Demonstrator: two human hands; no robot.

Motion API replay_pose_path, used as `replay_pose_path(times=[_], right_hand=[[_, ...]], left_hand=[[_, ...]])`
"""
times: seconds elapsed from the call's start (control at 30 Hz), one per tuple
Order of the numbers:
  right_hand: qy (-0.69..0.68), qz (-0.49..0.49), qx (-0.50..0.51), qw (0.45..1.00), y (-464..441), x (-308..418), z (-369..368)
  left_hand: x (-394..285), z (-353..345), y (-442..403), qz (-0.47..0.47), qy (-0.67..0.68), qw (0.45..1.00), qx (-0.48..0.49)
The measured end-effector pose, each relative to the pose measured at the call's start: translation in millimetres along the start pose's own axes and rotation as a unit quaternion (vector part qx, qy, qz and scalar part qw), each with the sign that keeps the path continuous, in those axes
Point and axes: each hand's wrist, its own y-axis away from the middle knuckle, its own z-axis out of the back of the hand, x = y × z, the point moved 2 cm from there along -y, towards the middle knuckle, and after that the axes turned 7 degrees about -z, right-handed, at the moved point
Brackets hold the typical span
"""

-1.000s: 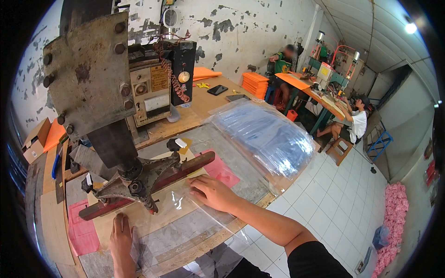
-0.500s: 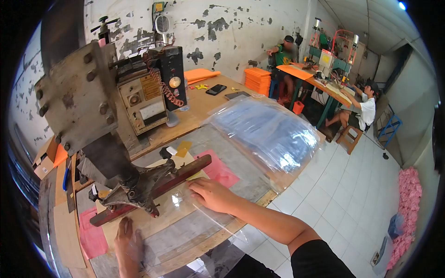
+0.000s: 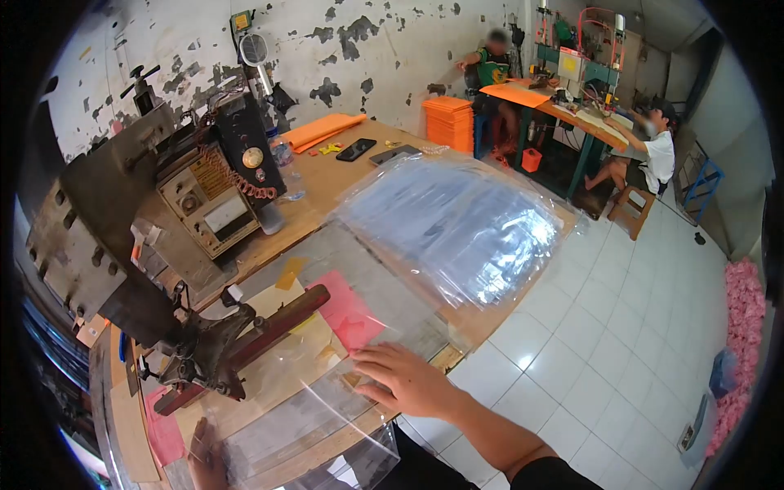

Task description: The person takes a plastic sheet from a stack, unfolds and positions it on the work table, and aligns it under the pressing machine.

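My right hand (image 3: 408, 380) is over a clear plastic sheet (image 3: 286, 441), close to the table's front edge. Its fingers are stretched out, thumb apart, near the end of a pink patch (image 3: 349, 314). Low on the left, my left hand (image 3: 206, 459) rests at the sheet's left side with its fingers extended, partly seen through plastic. Beyond both hands, the long reddish bar (image 3: 273, 327) of a heavy press machine (image 3: 82, 245) stands over a beige board (image 3: 269, 371). Whether the bar touches the sheet is hard to tell.
A stack of clear plastic sheets (image 3: 457, 224) covers the table's right part. Behind it lie a phone (image 3: 357, 149) and orange material (image 3: 322, 131). A control box (image 3: 208, 200) stands by the press. Two people sit at another table (image 3: 563, 114) at the far right.
My right hand has drawn back from the bar toward the table's front edge. My left hand stays at the sheet's left side, slightly lower. The camera view has shifted.
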Motion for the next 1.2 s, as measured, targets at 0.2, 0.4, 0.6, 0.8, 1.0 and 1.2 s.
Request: replay_pose_path(times=[0.2,0.4,0.6,0.8,1.0,1.2], right_hand=[[-0.054,0.002,-0.063,0.997,15.7,-2.9,8.2],[-0.118,-0.006,-0.122,0.985,15.4,-5.8,10.9],[-0.111,-0.02,-0.155,0.981,19.3,-5.7,11.2],[-0.087,-0.009,-0.197,0.977,22.7,-6.1,7.0],[-0.058,-0.028,-0.199,0.978,19.7,-0.8,1.7],[-0.003,-0.044,-0.242,0.969,21.9,3.4,-2.4]], left_hand=[[-7.5,-6.4,49.2,0.241,0.331,0.903,-0.13],[-23.4,-9.8,90.9,0.241,0.098,0.93,-0.259],[-37.8,-20.6,111.7,0.239,0.004,0.928,-0.287],[-38.9,-41.4,125.9,0.225,-0.049,0.916,-0.328],[-36.8,-70.0,141.1,0.203,-0.106,0.907,-0.353],[-55.9,-72.9,139.8,0.226,-0.072,0.91,-0.34]])
